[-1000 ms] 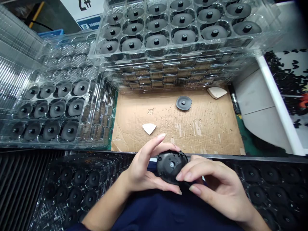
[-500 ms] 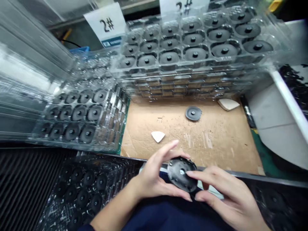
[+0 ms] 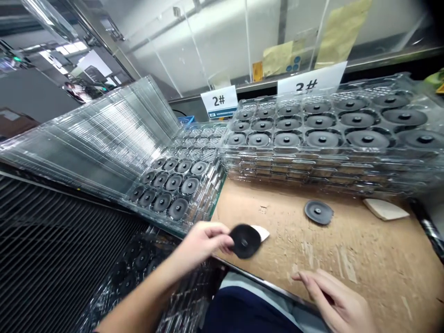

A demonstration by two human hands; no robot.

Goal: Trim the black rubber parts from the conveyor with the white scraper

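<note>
Pinched by its edge in my left hand is a black round disc with a small stud at its centre. It hovers over the front edge of the cardboard and partly covers a white triangular pad. My right hand is above the cardboard at the lower right, thumb and forefinger drawn together. Whether anything small sits between those fingertips is hidden. A similar dark disc lies on the cardboard beyond my right hand, with a thicker pale wedge-shaped pad to its right.
The cardboard sheet covers the worktop. Stacked clear trays of black discs stand along the back, beneath 2# and 3# signs. Another tray stack is at left, beside upright nested clear trays. More trayed discs sit below, left.
My hands have parted. My left hand has carried the disc left and outward over the cardboard edge, turning it; my right hand has let go of it. The camera view has tilted up and left.
</note>
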